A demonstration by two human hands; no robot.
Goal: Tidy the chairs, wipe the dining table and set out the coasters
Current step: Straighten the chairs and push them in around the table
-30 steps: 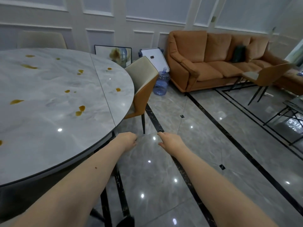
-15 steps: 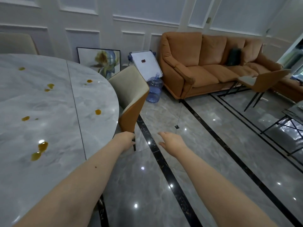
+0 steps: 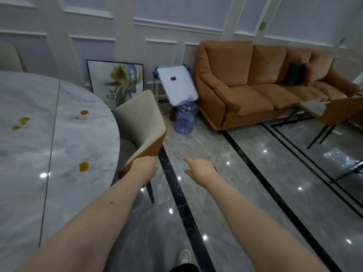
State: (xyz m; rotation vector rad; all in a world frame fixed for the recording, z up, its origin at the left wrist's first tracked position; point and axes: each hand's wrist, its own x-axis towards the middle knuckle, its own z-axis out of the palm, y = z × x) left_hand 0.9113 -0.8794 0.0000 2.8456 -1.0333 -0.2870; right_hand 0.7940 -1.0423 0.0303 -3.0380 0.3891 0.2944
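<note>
Left hand (image 3: 144, 166): extended, fingers curled loosely, at the lower rear corner of a chair (image 3: 140, 130); contact with the backrest cannot be confirmed. Right hand (image 3: 200, 169): empty, fingers spread loosely, over the floor (image 3: 245, 193), apart from the chair. Chair: cream front, orange back, tucked partly under the tabletop (image 3: 59, 154) edge. Tabletop: grey marble, carrying several amber spills (image 3: 83, 166). Second chair (image 3: 337, 112): beside the orange sofa (image 3: 255, 83), well apart. Water jug (image 3: 184, 116): on the floor near the sofa.

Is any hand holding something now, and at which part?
The left hand is at the chair backrest's near corner; an actual grip cannot be told. The right hand is open and holds nothing.
</note>
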